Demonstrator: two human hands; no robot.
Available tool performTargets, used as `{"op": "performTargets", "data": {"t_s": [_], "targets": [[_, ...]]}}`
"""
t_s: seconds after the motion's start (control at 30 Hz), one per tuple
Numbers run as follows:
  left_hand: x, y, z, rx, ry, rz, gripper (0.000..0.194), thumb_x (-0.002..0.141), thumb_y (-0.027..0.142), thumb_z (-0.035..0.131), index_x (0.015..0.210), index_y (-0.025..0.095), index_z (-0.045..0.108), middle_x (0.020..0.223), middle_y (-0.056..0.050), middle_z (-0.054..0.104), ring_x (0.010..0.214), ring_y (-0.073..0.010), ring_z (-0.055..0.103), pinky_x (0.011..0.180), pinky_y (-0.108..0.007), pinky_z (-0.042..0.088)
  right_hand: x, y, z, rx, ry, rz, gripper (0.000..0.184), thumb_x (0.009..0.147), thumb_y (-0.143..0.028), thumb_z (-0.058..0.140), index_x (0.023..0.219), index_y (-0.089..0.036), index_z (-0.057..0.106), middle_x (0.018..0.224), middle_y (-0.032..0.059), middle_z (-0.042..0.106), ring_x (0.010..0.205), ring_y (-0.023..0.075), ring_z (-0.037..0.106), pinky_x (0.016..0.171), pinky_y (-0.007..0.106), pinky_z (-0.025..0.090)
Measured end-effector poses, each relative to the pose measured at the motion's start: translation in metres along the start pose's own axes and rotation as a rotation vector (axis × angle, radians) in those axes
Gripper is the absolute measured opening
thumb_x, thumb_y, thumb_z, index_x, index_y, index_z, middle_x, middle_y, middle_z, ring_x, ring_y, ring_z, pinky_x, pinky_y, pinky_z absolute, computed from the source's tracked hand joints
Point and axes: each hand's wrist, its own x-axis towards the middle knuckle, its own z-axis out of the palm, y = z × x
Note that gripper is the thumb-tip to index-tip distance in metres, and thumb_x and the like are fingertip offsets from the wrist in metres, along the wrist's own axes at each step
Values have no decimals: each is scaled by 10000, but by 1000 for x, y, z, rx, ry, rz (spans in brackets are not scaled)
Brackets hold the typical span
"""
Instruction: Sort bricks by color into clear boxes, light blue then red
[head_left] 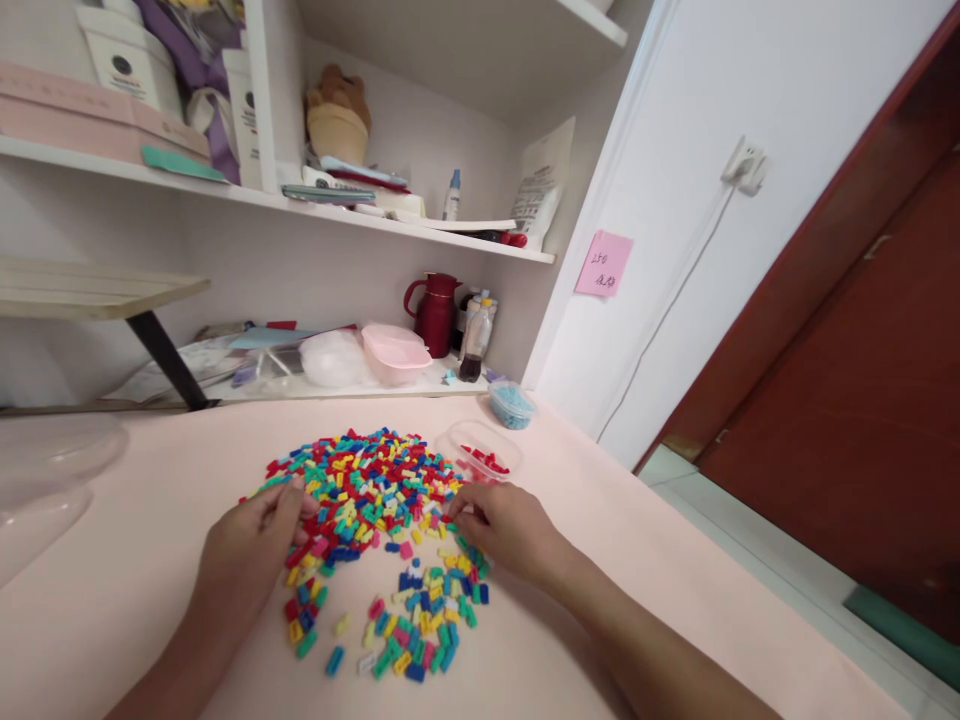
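A wide heap of small building bricks (375, 480) in red, blue, yellow, green and pink lies on the pale pink tabletop. At its left edge is my left hand (251, 540), fingers curled in and thumb against them; what they hold, if anything, is hidden. On the heap's right edge my right hand (506, 520) has thumb and forefinger closed in a pinch, and I cannot make out a piece between them. Just beyond it stands a clear plastic container (517, 452) with red bricks (486, 460) inside. A looser cluster of bricks (424, 620) spreads nearer to me.
A clear tub of light blue pieces (512, 407) stands at the back right. Clear plastic lids or trays (52, 460) lie at the left. Behind the table, a shelf holds a pink basin (397, 355), a red jug (436, 315) and a bottle of dark liquid (474, 345).
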Motion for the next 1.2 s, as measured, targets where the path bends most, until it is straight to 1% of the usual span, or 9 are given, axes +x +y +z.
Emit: {"op": "performTargets", "data": {"t_s": [0.17,0.3,0.47,0.57,0.73,0.9,1.07,1.2], "targets": [[-1,-1,0,-13,-2,4,402,764,599,456,738,235,625,544,22,647,572,-203,614,558,-285,432,1,-4,3,-90,43,13,306,838,-221,490,1005,-345,714,968,-35,758,888,185,673,690,261,381],[0,-2,1,-3,-3,29,366,771,554,459,733,237,638,545,22,652,581,-201,612,582,-287,436,0,-8,2,-131,32,23,307,847,-225,493,1033,-338,711,996,-24,756,913,186,673,697,255,394],[2,-3,3,-5,-18,31,356,779,532,448,728,238,642,542,26,646,581,-198,612,583,-286,433,0,-12,-2,-123,-10,29,299,865,-257,486,1038,-352,710,1013,-31,751,921,184,664,700,254,398],[-1,-1,2,-20,-16,26,378,777,560,448,722,237,636,530,25,638,582,-201,614,572,-282,427,0,-12,-2,-112,-4,25,286,851,-262,503,1015,-355,718,1004,-40,751,912,188,663,687,253,394],[-4,3,0,-33,-10,19,387,767,572,459,707,230,629,516,21,635,573,-202,611,557,-278,422,-1,-12,-1,-121,10,-15,293,869,-265,478,997,-349,726,979,-33,753,890,184,663,681,255,395],[-1,-1,2,-34,1,37,400,772,580,457,723,228,640,521,19,641,575,-208,619,558,-282,428,1,-16,5,-133,23,29,300,838,-225,512,1011,-325,735,1001,-11,758,921,192,671,706,255,401],[0,-3,1,-14,-3,42,408,776,582,453,727,226,646,533,18,644,579,-204,618,557,-279,424,2,-17,9,-123,58,37,282,826,-225,524,996,-310,733,968,-4,761,895,195,676,684,257,392],[0,-2,2,-10,2,46,391,775,563,455,718,230,651,532,20,644,585,-206,621,565,-280,429,-1,-14,0,-38,92,8,227,827,-250,561,960,-295,739,839,-11,751,762,160,654,661,243,379]]}}
